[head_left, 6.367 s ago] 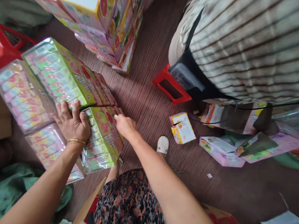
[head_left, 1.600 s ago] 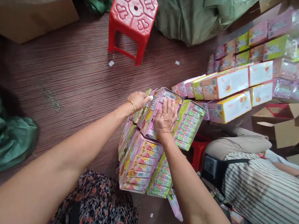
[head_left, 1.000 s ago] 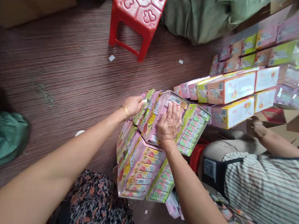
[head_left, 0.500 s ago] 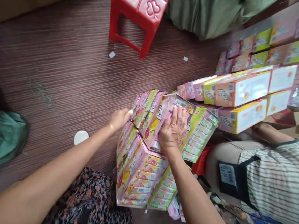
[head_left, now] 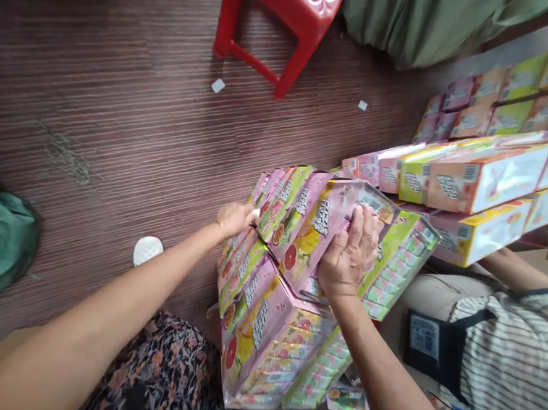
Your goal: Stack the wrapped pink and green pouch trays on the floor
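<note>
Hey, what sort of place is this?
Likely an informal packing or stock room, worked at floor level: shrink-wrapped packs of fruit-printed boxes piled on the floor, more boxed stock stacked at right, and a red plastic stool.

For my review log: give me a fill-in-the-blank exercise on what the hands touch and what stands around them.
The right hand rests on a ____ pack.
The stool on the floor is ____.
The co-worker's shirt is ____.
Missing words: pink; red; striped.
</note>
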`<state>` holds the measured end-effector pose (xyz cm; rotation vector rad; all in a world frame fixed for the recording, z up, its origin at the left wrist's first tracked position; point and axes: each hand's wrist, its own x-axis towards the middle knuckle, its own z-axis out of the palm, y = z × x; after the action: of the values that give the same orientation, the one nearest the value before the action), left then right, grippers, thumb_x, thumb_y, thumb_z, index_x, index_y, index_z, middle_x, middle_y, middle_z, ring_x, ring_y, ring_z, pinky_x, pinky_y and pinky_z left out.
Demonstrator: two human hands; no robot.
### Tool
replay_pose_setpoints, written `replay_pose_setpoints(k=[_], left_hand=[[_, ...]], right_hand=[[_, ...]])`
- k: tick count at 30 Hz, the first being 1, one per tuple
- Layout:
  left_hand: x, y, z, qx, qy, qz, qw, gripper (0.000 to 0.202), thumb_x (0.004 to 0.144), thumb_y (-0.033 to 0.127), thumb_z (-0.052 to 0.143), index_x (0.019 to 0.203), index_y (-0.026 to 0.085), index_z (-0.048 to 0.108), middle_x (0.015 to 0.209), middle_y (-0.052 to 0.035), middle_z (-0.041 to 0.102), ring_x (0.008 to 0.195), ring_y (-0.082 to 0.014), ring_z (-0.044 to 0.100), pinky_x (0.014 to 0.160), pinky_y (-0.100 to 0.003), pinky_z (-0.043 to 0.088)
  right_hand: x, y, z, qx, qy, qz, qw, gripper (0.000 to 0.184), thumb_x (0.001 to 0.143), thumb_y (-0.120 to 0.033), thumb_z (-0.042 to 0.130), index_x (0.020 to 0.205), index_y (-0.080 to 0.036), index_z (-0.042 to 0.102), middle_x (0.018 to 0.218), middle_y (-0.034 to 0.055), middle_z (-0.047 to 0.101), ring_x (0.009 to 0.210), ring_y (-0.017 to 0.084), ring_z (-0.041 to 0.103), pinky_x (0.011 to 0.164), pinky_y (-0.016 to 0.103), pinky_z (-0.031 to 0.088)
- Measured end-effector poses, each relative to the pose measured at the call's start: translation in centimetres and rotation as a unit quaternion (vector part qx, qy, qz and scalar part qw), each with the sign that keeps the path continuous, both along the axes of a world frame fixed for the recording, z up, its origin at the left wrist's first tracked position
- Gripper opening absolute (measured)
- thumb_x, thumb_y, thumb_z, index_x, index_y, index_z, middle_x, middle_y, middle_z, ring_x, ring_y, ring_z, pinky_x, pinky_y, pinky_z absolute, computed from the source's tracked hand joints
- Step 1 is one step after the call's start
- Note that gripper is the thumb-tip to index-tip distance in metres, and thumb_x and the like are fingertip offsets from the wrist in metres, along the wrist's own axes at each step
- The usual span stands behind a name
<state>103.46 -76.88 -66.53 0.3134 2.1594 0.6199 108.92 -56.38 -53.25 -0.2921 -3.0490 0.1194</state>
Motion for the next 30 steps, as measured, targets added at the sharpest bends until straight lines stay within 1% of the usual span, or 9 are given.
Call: replay_pose_setpoints(k=[2, 5, 9, 12, 14, 17, 21, 25, 30], left_hand=[[-4.2, 1.9, -2.3, 0.009, 0.057, 0.075, 0.996, 0.049, 0.101, 0.045, 0.028, 0.113, 0.021, 0.069, 0.109, -0.0124, 0.072, 0.100, -0.0273, 0.067, 0.074, -0.032, 0.044], [-7.8, 6.1, -6.4, 0.041, 0.046, 0.060, 0.996, 0.042, 0.099, 0.041, 0.035, 0.117, 0.022, 0.068, 0.119, -0.0110, 0.070, 0.109, -0.0270, 0.064, 0.083, -0.033, 0.045], [-3.2, 7.1, -8.6, 0.052, -0.014, -0.004, 0.999, 0.048, 0.101, 0.043, 0.028, 0.121, 0.023, 0.067, 0.122, -0.0113, 0.068, 0.111, -0.0266, 0.064, 0.082, -0.032, 0.046], [1.8, 3.4, -7.5, 0.037, -0.049, -0.034, 0.998, 0.045, 0.099, 0.045, 0.032, 0.111, 0.026, 0.070, 0.108, -0.0099, 0.073, 0.097, -0.0262, 0.068, 0.073, -0.031, 0.045], [2.4, 0.7, -7.0, 0.023, -0.058, -0.045, 0.997, 0.038, 0.096, 0.046, 0.041, 0.101, 0.025, 0.073, 0.100, -0.0097, 0.074, 0.092, -0.0269, 0.069, 0.068, -0.030, 0.044], [-1.6, -0.3, -8.3, -0.015, -0.032, -0.011, 0.999, 0.042, 0.098, 0.044, 0.035, 0.107, 0.022, 0.070, 0.106, -0.0136, 0.073, 0.096, -0.0288, 0.068, 0.069, -0.032, 0.043], [-7.1, 4.1, -13.0, 0.000, 0.025, 0.059, 0.998, 0.047, 0.099, 0.043, 0.030, 0.119, 0.023, 0.067, 0.118, -0.0130, 0.070, 0.107, -0.0285, 0.065, 0.078, -0.033, 0.045], [-2.9, 6.1, -15.5, 0.030, -0.013, 0.016, 0.999, 0.049, 0.100, 0.046, 0.026, 0.116, 0.025, 0.067, 0.118, -0.0100, 0.070, 0.106, -0.0262, 0.066, 0.077, -0.031, 0.044], [3.0, 0.7, -13.7, -0.003, -0.070, -0.022, 0.997, 0.041, 0.097, 0.047, 0.036, 0.104, 0.025, 0.071, 0.101, -0.0101, 0.074, 0.092, -0.0273, 0.069, 0.067, -0.030, 0.042]], right_hand=[[0.2, 0.2, -0.1, 0.002, 0.008, 0.012, 1.000, 0.056, 0.100, -0.034, 0.025, 0.154, -0.020, 0.033, 0.156, 0.0147, 0.038, 0.149, 0.029, 0.026, 0.117, 0.062, 0.026], [0.4, 0.5, -0.3, 0.012, 0.019, 0.029, 0.999, 0.056, 0.101, -0.034, 0.024, 0.155, -0.021, 0.032, 0.156, 0.0140, 0.038, 0.149, 0.030, 0.027, 0.116, 0.063, 0.027], [0.5, 0.5, -0.2, 0.019, 0.021, 0.035, 0.999, 0.056, 0.102, -0.034, 0.023, 0.155, -0.022, 0.031, 0.158, 0.0128, 0.035, 0.149, 0.030, 0.027, 0.117, 0.063, 0.027], [0.4, 0.1, 0.0, 0.009, 0.014, 0.029, 0.999, 0.056, 0.102, -0.035, 0.025, 0.155, -0.020, 0.031, 0.158, 0.0143, 0.035, 0.149, 0.031, 0.027, 0.117, 0.065, 0.026], [0.2, 0.0, 0.0, 0.001, 0.009, 0.027, 1.000, 0.056, 0.102, -0.034, 0.025, 0.156, -0.021, 0.030, 0.158, 0.0148, 0.035, 0.148, 0.032, 0.027, 0.116, 0.067, 0.025], [0.2, 0.1, -0.2, -0.008, 0.016, 0.034, 0.999, 0.055, 0.102, -0.034, 0.026, 0.156, -0.023, 0.029, 0.158, 0.0135, 0.034, 0.149, 0.032, 0.026, 0.116, 0.067, 0.025], [0.4, 0.6, -0.3, 0.005, 0.030, 0.055, 0.998, 0.055, 0.102, -0.033, 0.026, 0.156, -0.026, 0.029, 0.159, 0.0105, 0.035, 0.148, 0.030, 0.029, 0.118, 0.064, 0.026], [0.3, 0.7, -0.2, 0.016, 0.024, 0.065, 0.997, 0.055, 0.102, -0.033, 0.025, 0.157, -0.028, 0.027, 0.160, 0.0076, 0.033, 0.148, 0.028, 0.029, 0.119, 0.063, 0.025], [0.1, 0.3, -0.1, 0.012, 0.027, 0.060, 0.998, 0.054, 0.102, -0.033, 0.026, 0.157, -0.030, 0.027, 0.160, 0.0070, 0.034, 0.148, 0.030, 0.030, 0.118, 0.065, 0.026]])
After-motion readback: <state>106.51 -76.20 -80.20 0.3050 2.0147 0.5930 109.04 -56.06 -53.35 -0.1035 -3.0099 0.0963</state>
